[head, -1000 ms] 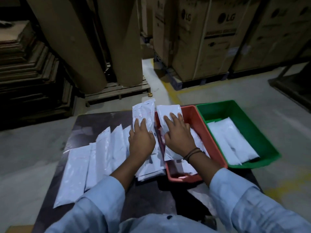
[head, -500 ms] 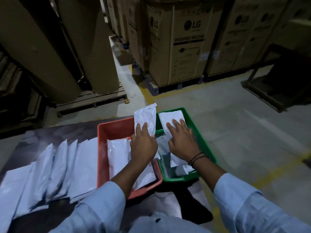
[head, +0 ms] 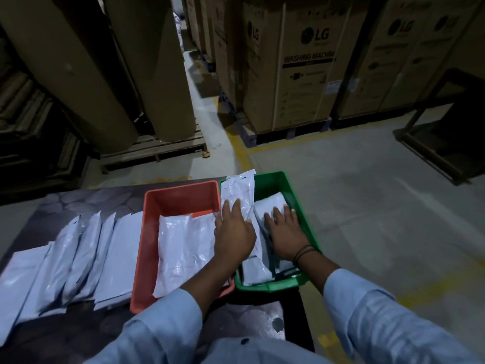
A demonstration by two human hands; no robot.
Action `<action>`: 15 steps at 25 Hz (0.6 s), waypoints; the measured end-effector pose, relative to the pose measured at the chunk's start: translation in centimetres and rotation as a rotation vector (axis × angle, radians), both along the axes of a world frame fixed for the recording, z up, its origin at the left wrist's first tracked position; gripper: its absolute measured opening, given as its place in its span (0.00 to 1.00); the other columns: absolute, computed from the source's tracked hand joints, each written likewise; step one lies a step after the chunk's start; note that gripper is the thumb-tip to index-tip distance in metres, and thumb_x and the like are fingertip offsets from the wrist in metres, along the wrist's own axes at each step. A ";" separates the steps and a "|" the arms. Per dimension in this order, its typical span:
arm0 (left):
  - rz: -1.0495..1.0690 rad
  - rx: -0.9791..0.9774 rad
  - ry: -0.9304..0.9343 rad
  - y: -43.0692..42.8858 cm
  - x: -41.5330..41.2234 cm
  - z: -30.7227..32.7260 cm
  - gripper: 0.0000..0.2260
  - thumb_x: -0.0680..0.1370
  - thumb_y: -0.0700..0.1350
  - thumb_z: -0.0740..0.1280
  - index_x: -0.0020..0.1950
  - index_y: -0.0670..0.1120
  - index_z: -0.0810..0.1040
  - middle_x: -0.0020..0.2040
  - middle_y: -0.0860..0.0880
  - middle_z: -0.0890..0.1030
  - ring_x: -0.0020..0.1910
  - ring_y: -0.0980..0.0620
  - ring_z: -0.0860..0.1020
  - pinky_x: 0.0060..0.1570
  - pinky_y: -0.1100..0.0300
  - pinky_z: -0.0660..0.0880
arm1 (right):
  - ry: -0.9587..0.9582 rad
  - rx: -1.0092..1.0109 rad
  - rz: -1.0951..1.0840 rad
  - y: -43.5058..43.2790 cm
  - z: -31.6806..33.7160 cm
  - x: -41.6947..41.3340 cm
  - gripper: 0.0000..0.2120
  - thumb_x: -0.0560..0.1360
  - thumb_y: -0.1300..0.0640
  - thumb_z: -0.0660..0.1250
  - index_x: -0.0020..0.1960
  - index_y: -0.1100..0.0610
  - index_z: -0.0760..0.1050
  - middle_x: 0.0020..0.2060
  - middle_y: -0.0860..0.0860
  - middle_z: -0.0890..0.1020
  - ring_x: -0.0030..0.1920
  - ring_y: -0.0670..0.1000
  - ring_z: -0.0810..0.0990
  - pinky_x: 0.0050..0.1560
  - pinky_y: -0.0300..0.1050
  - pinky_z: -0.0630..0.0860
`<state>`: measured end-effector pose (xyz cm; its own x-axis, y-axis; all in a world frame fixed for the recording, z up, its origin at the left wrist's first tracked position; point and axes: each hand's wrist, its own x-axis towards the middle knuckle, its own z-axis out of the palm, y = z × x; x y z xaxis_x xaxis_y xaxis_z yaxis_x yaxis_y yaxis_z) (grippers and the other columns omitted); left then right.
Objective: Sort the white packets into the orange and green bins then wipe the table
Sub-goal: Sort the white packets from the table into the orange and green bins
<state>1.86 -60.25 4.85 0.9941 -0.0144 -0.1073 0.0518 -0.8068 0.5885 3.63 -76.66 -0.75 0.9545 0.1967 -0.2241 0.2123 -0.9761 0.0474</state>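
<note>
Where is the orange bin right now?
In the head view, the orange bin sits mid-table, directly left of the green bin, with a row of loose white packets on the table at its left.

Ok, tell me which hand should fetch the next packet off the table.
Left. The left hand is nearer the row of packets, just across the orange bin; the right hand lies in the green bin, farther away.

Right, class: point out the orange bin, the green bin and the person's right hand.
orange bin (head: 183, 202): head view, on its far inner wall.
green bin (head: 273, 183): head view, on its far inner wall.
right hand (head: 287, 233): head view, on the back of the hand.
</note>
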 end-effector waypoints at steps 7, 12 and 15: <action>0.021 0.065 -0.035 -2.0 -0.2 -0.9 0.28 0.84 0.49 0.58 0.83 0.49 0.54 0.84 0.41 0.45 0.81 0.35 0.50 0.79 0.41 0.55 | -0.104 0.105 0.015 -1.1 0.1 0.0 0.24 0.81 0.50 0.55 0.74 0.59 0.64 0.75 0.62 0.65 0.78 0.65 0.57 0.79 0.60 0.50; 0.098 0.142 -0.030 -5.6 -1.2 -1.9 0.33 0.82 0.55 0.60 0.83 0.49 0.52 0.83 0.40 0.37 0.81 0.34 0.48 0.78 0.39 0.51 | -0.338 0.242 -0.010 -2.6 2.0 0.3 0.20 0.76 0.54 0.65 0.65 0.61 0.75 0.72 0.63 0.71 0.75 0.67 0.64 0.77 0.62 0.59; -0.002 0.209 0.011 -6.2 -1.3 -3.7 0.35 0.83 0.55 0.59 0.84 0.47 0.46 0.82 0.39 0.35 0.82 0.34 0.42 0.79 0.39 0.46 | -0.305 0.233 -0.022 -3.5 1.9 0.3 0.20 0.75 0.55 0.64 0.66 0.60 0.74 0.74 0.63 0.68 0.76 0.67 0.62 0.78 0.61 0.56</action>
<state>0.52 -66.42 1.12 0.9929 0.0078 -0.1190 0.0561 -0.9113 0.4079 3.95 -80.15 1.18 0.9750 0.1878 0.1191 0.2018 -0.9722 -0.1186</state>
